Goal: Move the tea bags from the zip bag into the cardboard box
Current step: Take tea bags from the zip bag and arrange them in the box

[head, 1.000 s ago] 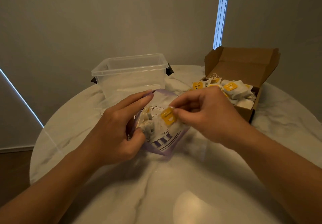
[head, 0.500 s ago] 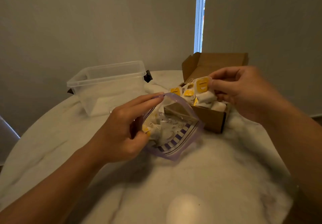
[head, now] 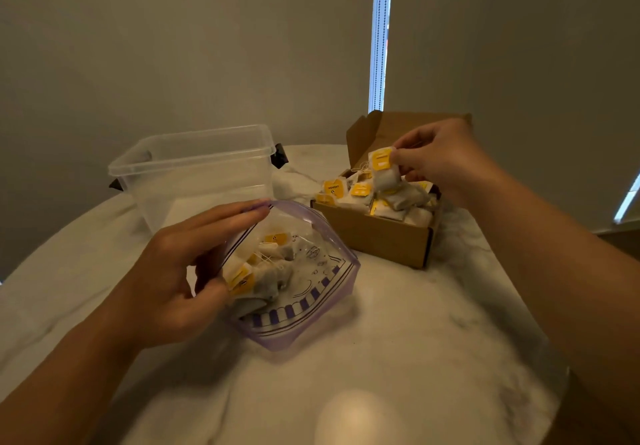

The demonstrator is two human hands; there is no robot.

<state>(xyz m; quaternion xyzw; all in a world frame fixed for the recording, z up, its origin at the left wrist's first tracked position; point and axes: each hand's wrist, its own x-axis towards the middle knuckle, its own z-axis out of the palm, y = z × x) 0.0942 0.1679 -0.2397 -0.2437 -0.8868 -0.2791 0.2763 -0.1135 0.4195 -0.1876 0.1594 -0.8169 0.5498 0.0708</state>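
Purple-edged clear plastic zip bag (head: 327, 294), with yellow-tagged white tea bags (head: 270, 275) inside, is gripped at its mouth between the left hand's (head: 166, 271) thumb and straight fingers. The right hand's (head: 440, 160) fingertips pinch one tea bag (head: 382, 174) just above the heaped brown cardboard box (head: 377, 237)
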